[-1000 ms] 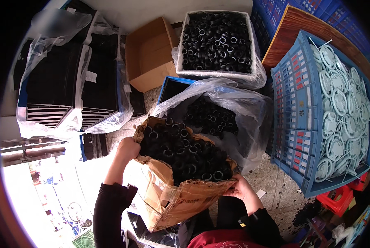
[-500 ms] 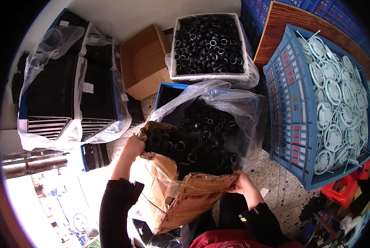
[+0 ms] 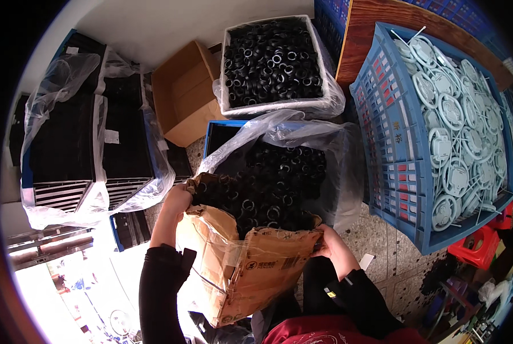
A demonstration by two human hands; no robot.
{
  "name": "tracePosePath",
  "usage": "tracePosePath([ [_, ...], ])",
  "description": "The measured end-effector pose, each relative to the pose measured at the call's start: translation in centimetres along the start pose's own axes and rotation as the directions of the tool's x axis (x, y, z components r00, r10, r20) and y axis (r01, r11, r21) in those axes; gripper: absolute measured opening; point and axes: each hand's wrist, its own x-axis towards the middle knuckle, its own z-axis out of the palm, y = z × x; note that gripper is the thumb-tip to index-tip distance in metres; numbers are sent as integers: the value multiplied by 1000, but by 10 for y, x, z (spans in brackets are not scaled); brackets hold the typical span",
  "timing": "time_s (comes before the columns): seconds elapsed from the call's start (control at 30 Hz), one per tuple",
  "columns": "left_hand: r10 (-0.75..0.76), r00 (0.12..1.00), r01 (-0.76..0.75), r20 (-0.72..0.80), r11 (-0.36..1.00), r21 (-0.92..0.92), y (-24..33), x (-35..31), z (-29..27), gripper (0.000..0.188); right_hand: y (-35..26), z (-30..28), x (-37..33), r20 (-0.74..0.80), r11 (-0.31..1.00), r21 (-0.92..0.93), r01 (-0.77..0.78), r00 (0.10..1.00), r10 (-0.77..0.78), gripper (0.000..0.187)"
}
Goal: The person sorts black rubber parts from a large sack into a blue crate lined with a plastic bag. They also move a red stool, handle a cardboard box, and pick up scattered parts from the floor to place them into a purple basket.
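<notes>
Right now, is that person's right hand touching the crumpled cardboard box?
Touching. The head view shows the right hand at the right end of the crumpled cardboard box, its fingers against the cardboard with no gap showing.

A blue crate (image 3: pixel 410 152) stands beside a red stool (image 3: pixel 481 245).

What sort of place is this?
Probably a small workshop or parts storeroom: there's a white bin heaped with black rings, a blue crate full of pale, looped parts, and a worn cardboard box of similar rings.
</notes>
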Motion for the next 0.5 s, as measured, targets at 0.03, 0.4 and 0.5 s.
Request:
tracePosePath([
  [0.03, -4, 1000, 4, 7, 1000, -28, -2, 4, 3, 26, 0, 0, -1, -10, 1000, 7, 11, 1000, -11, 45],
  [0.4, -10, 997, 23, 80, 985, -169, 8, 15, 18, 28, -3, 24, -24, -291, 946, 74, 316, 914, -282, 44],
  [0.5, -36, 996, 44, 79, 994, -101, 16, 17, 23, 25, 14, 15, -9, -101, 637, -236, 734, 633, -768, 43],
])
